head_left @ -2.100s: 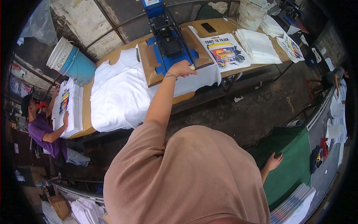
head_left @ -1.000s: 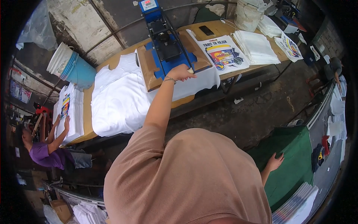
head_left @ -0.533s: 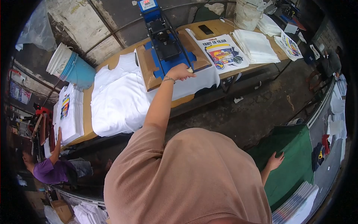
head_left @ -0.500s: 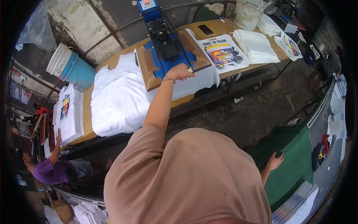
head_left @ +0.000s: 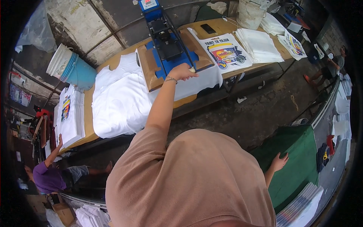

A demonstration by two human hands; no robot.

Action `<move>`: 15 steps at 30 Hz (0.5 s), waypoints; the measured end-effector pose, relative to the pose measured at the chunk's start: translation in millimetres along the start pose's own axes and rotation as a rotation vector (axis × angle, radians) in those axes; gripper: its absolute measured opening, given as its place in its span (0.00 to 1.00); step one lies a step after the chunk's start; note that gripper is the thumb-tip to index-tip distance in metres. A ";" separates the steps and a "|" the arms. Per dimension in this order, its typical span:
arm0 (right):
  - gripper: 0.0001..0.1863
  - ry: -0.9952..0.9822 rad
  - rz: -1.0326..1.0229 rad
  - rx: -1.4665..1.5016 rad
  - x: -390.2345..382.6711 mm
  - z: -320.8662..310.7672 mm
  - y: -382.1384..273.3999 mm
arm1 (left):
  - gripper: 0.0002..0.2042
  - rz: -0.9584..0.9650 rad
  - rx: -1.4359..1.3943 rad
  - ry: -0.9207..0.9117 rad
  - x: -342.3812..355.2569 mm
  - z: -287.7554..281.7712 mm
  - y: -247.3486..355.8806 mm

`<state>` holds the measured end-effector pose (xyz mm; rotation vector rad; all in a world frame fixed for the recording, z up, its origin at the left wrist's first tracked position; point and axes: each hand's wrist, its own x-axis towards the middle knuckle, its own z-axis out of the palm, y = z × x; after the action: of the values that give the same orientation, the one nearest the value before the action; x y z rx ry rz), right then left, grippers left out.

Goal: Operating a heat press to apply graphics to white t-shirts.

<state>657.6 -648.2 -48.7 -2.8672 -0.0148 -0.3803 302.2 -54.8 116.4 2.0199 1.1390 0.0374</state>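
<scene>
Right hand: empty, fingers loosely apart, near green cloth; contact unclear. Left hand: closed round the pale-tipped handle of a blue press, midway along the counter, above its near edge. White shirt left, overhanging that edge; printed sheet right. Phone toward the far edge.

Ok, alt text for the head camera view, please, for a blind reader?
A person's left hand grips the handle of a blue press on a table, between a white garment and printed sheets; the right hand is near a green surface.
</scene>
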 end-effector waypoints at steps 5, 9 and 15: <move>0.31 0.002 0.004 0.003 0.5 1.4 0.8 | 0.22 -0.006 0.005 -0.004 -0.6 -0.5 1.7; 0.31 0.002 0.008 0.000 0.4 0.5 -0.1 | 0.22 -0.004 0.000 0.006 -1.4 0.0 1.4; 0.31 0.022 -0.011 -0.007 1.7 3.4 2.4 | 0.21 0.003 0.000 0.003 -1.0 0.4 2.5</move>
<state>660.2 -649.7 -52.1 -2.8710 -0.0255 -0.4153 303.5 -56.5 118.0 2.0224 1.1378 0.0426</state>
